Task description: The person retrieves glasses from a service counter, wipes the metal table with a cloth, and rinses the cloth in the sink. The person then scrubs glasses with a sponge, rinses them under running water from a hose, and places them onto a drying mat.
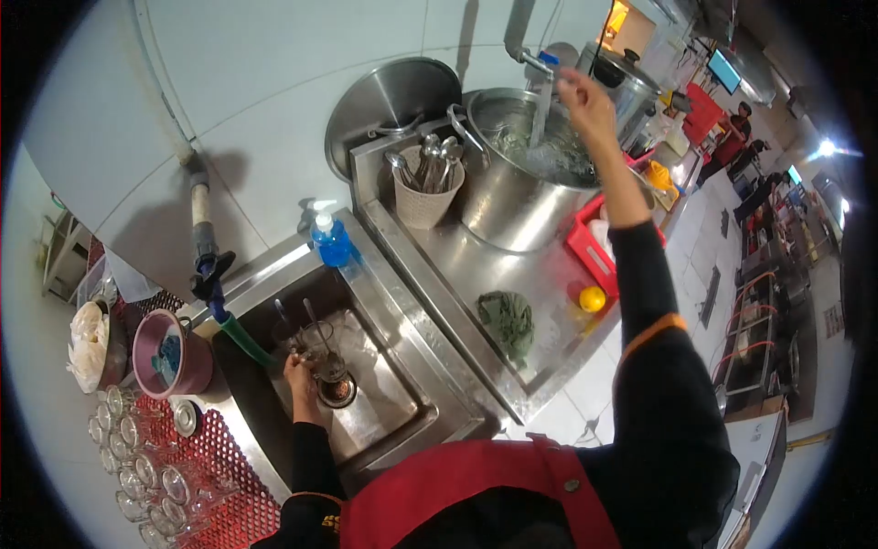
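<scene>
Down in the sink (402, 407), my left hand (300, 377) is closed on a clear glass mug (331, 366) above the drain. A second clear glass with spoon-like handles (315, 334) stands just beyond it. My right hand (590, 105) is raised beside the tap (532, 64), close to its blue handle (549, 58). Its fingers look loosely bent and apart, with nothing visible in them. Water runs from the tap into a large steel pot (512, 215), and its surface is churning.
A cutlery basket (425, 203), pot lid (389, 110), green cloth (506, 325), lemon (592, 298) and red crate (585, 247) are on the right counter. Blue soap (331, 242) stands by the sink. Several glass mugs (146, 471) and a pink bucket (187, 361) are left. Other people are far right.
</scene>
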`<state>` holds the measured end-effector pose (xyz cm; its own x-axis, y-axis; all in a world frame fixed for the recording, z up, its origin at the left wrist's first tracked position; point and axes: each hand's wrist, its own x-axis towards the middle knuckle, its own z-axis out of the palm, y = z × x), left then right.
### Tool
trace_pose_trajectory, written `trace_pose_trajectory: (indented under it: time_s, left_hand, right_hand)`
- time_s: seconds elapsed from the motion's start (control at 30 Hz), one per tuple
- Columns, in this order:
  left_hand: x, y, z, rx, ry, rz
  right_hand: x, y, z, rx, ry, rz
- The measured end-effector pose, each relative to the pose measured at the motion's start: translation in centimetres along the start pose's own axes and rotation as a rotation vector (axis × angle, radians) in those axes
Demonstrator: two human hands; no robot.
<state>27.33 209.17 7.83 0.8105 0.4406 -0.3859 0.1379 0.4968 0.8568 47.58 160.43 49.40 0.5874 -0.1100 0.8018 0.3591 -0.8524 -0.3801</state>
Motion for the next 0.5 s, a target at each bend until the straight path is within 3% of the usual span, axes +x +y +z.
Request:
trace_pose_trajectory:
  time_s: [0.1,0.17,0.2,0.27,0.3,0.43,0.47,0.5]
  left_hand:
    - [2.6,-2.7,-1.6,-0.063,-0.004,0.068]
    - [3.8,-3.7,-1.9,-0.043,0.026,0.067]
    - [4.1,-3.8,-1.8,-0.018,0.053,0.066]
    - [4.5,-4.1,-1.3,-0.032,0.057,0.062]
    - [4.4,-4.2,-1.0,-0.048,0.066,0.06]
    - [4.7,-5.6,-1.6,-0.047,0.027,0.006]
    - [5.7,-6.7,-2.3,-0.061,0.014,0.034]
    - [6.1,-7.4,-2.7,-0.073,0.001,0.058]
  right_hand:
    - [6.6,1.9,0.9,0.023,-0.13,0.057]
    - [9.0,1.0,0.6,-0.134,-0.514,0.322]
    - [9.8,0.8,0.9,-0.137,-0.516,0.323]
    - [11.2,0.6,1.9,-0.582,-0.604,-0.102]
    - [11.4,0.5,2.9,-0.784,-0.492,-0.248]
    - [11.7,-2.7,4.7,-0.916,-0.57,-0.05]
    - [13.1,-0.4,5.7,-0.918,-0.584,-0.049]
    - [15.7,3.7,7.1,-1.063,-0.632,-0.323]
